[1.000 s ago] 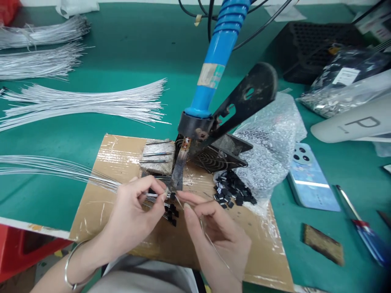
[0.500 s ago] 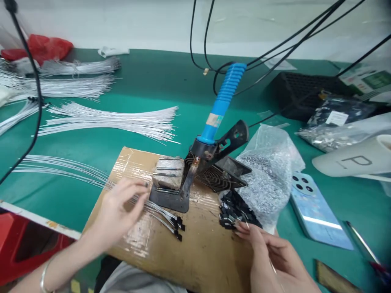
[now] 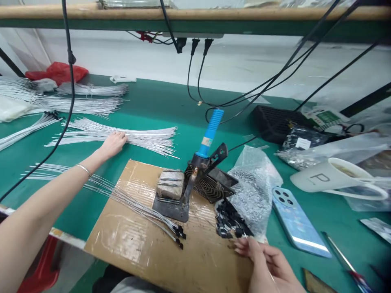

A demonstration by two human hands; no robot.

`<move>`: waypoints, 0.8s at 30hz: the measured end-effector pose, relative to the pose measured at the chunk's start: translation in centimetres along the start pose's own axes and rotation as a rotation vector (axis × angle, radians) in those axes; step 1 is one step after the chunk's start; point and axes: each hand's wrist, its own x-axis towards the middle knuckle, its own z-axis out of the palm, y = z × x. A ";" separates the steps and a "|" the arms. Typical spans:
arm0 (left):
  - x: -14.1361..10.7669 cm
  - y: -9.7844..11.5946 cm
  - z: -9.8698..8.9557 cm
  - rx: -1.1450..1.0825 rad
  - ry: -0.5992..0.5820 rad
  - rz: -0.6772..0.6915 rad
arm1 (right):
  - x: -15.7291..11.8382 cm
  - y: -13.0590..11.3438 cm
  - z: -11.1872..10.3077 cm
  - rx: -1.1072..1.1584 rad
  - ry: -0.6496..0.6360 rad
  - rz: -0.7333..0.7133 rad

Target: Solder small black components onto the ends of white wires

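Note:
My left hand (image 3: 114,144) is on a loose bundle of white wires (image 3: 149,138), its fingers drawn together at the bundle; the fingertips are partly hidden. At the lower right, my right hand (image 3: 269,262) pinches a thin silvery solder wire (image 3: 246,235), whose tail runs out below the palm. Just beyond those fingertips lies a pile of small black connectors (image 3: 229,217). On the brown cardboard (image 3: 210,260) rest several white wires with black ends (image 3: 143,209). Behind them a blue-handled soldering iron (image 3: 211,130) leans in its stand (image 3: 175,209).
A bubble-wrap bag (image 3: 255,187), a blue phone (image 3: 299,221) and a white mug (image 3: 320,179) stand to the right. Black cables (image 3: 259,87) hang across the back below a shelf (image 3: 195,14). More wire bundles (image 3: 85,103) lie at the left.
My left hand has left the black-ended wires on the cardboard and moved up and away to the white bundle. My right hand keeps its pinch by the connectors. The view has tilted up.

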 end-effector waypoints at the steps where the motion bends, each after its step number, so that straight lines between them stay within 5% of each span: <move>1: -0.3 -0.3 0.1 -0.002 -0.001 0.000 | 0.1 0.0 0.0 -0.006 -0.002 -0.003; 14: -2.0 -4.0 -0.1 -0.161 0.155 -0.079 | -0.2 -0.7 0.7 -0.036 -0.005 0.002; 20: -3.0 -3.1 -0.8 -0.384 0.275 -0.093 | 0.0 0.1 0.3 -0.033 -0.061 -0.021; 24: -4.5 -1.9 -3.2 -0.573 0.385 -0.110 | 0.3 0.2 0.5 0.125 0.014 -0.028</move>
